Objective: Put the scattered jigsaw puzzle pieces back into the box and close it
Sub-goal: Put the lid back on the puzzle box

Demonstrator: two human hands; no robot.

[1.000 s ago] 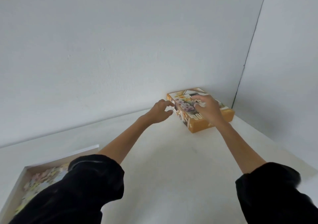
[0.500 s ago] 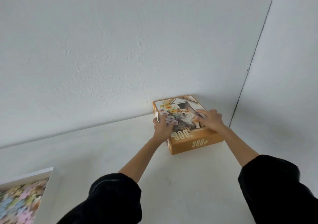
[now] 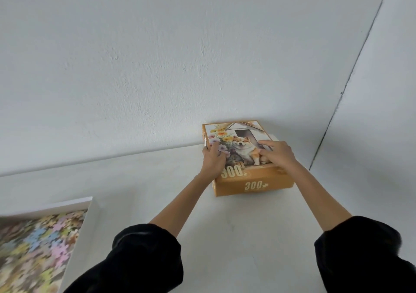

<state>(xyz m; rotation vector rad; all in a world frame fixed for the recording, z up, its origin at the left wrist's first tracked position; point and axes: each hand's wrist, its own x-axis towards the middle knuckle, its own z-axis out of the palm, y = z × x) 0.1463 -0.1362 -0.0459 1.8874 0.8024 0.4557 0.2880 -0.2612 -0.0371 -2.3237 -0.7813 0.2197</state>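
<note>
An orange puzzle box (image 3: 254, 185) with a dog and flowers on its lid and "300" on its side stands at the far end of the white table, close to the wall. My left hand (image 3: 212, 161) grips its left edge, fingers curled over the lid. My right hand (image 3: 278, 154) lies on the right part of the lid, fingers spread flat. The lid sits on the box. At the lower left a white tray (image 3: 86, 216) holds several pastel jigsaw pieces (image 3: 42, 243), blurred.
The white table (image 3: 236, 236) runs up to a white wall behind the box. A second wall meets it at a corner (image 3: 319, 148) just right of the box. My black sleeves (image 3: 144, 261) fill the bottom of the view.
My left hand has reached the box and taken its left edge. The box has turned so its short side faces me. The view has shifted, showing more of the tray.
</note>
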